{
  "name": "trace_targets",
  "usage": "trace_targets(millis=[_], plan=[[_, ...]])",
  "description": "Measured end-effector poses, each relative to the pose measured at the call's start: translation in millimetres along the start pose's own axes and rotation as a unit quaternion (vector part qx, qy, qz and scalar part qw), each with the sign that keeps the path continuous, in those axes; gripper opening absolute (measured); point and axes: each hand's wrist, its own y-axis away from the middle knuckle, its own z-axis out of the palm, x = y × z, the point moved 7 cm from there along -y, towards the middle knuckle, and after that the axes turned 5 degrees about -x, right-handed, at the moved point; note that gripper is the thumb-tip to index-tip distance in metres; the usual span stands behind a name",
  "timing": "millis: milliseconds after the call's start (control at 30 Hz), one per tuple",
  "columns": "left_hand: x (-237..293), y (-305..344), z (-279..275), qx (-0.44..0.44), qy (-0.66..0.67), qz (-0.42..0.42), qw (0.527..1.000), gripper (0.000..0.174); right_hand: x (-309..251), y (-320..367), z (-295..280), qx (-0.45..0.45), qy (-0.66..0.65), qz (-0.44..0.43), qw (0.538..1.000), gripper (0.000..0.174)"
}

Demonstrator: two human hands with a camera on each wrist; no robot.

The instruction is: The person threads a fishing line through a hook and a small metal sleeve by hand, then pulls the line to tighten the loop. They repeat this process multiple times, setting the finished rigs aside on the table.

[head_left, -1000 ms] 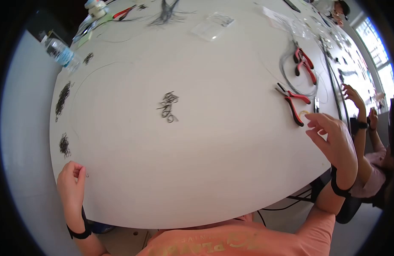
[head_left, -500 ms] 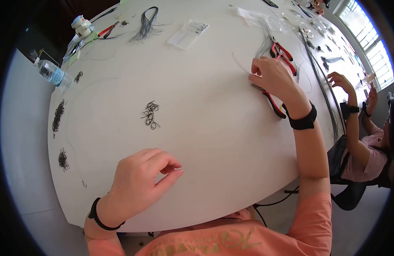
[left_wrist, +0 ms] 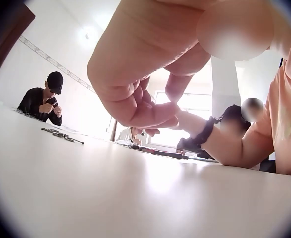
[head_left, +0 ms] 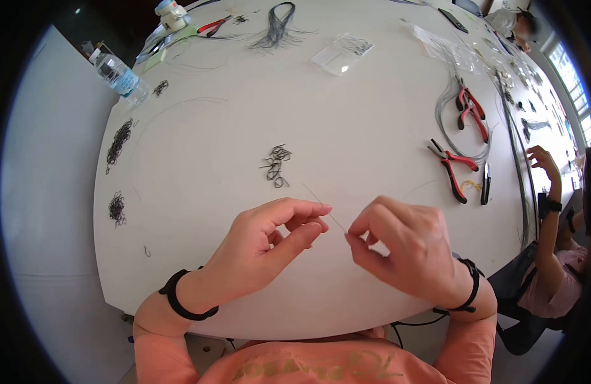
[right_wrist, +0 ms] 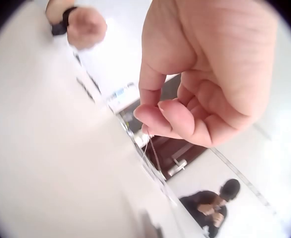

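A thin wire [head_left: 334,221] slants between the two hands in the head view. My right hand [head_left: 407,246] pinches its lower end between thumb and forefinger; the right wrist view shows those fingertips [right_wrist: 158,116] closed together with a fine strand below. Just to the left, my left hand [head_left: 263,240] is beside the wire, forefinger tip at it and the thumb slightly apart. In the left wrist view, the left hand [left_wrist: 140,69] has bent fingers above the table. Beyond the hands lies a small heap of dark looped wire pieces [head_left: 277,168].
Dark wire heaps [head_left: 118,146] and a single small hook [head_left: 147,251] lie on the left. On the right are red-handled pliers [head_left: 457,166], more pliers [head_left: 473,114] and loose wires. A bottle [head_left: 124,82], plastic bag [head_left: 342,54] and wire bundle [head_left: 277,29] lie farther back. Other people sit around.
The right hand has come back from the wires by the pliers, now pinching a thin wire. The left hand has moved rightward from the table's left side to meet it.
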Motion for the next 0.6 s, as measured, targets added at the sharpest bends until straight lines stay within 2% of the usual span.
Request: trace_targets(millis=[167, 267, 300, 367, 400, 433, 500, 533, 600], plan=[[-1.5, 2.4, -2.1, 0.009, -0.021, 0.074, 0.997, 0.015, -33.1, 6.9, 25.6, 0.015, -0.004, -0.07, 0.997, 0.021], [0.9, 5.0, -1.6, 0.002, -0.027, 0.053, 0.998, 0.012, -37.4, 9.6, 34.1, 0.036, -0.038, -0.104, 0.993, 0.023], [1.1, 5.2, -1.6, -0.001, -0.03, 0.043, 0.999, 0.011, -37.3, 10.2, 30.2, 0.036, -0.038, -0.103, 0.993, 0.023], [-1.3, 4.6, -2.0, -0.031, -0.027, 0.021, 0.999, 0.01, -30.3, 8.3, 25.9, -0.033, -0.088, -0.068, 0.993, 0.017], [-4.6, 5.3, 0.6, -0.06, -0.022, -0.002, 0.998, 0.009, -24.0, 4.8, 17.5, 0.003, -0.108, -0.051, 0.993, 0.015], [-4.1, 6.5, 0.7, -0.059, -0.02, -0.004, 0.998, 0.009, -20.5, -0.6, 14.9, 0.001, -0.11, -0.051, 0.993, 0.015], [-2.2, 7.5, 6.0, -0.081, -0.076, 0.003, 0.994, 0.007, -15.1, -5.4, -4.0, 0.103, -0.02, -0.055, 0.993, 0.019], [-2.7, 7.0, 7.7, -0.076, -0.091, 0.009, 0.993, 0.006, -14.1, -5.6, -6.9, 0.101, -0.02, -0.052, 0.993, 0.019], [-1.9, 6.4, 9.2, -0.081, -0.109, 0.012, 0.991, 0.006, -11.2, -7.6, -0.2, 0.017, -0.027, -0.037, 0.999, 0.025]])
